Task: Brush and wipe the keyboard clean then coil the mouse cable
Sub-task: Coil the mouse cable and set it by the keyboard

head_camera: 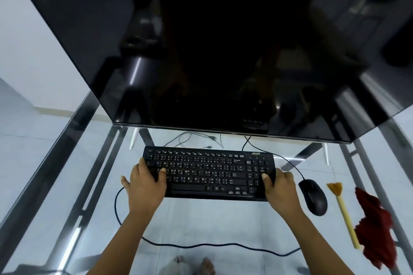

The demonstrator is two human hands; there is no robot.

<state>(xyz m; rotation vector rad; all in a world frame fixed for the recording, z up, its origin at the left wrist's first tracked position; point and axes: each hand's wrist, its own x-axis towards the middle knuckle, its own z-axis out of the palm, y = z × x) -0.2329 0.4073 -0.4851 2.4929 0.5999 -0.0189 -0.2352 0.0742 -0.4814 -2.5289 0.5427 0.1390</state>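
My left hand (147, 182) and right hand (279, 187) each grip one end of the keyboard (207, 172), thumbs on the keys; it lies crosswise in front of me on the glass desk (201, 225). The brush (342, 210) lies off to my right, past the mouse (312, 196), its handle running toward me and its bristles pointing away, with the red cloth (375, 230) just beyond. My right hand is clearly the nearer one, so I judge it should make the reach.

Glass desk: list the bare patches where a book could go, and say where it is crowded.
The desk is bare left of the keyboard, out to its left edge, and in front of it between the arms, down to the black cable. Crowded: the right side, where mouse, brush and red cloth lie together.
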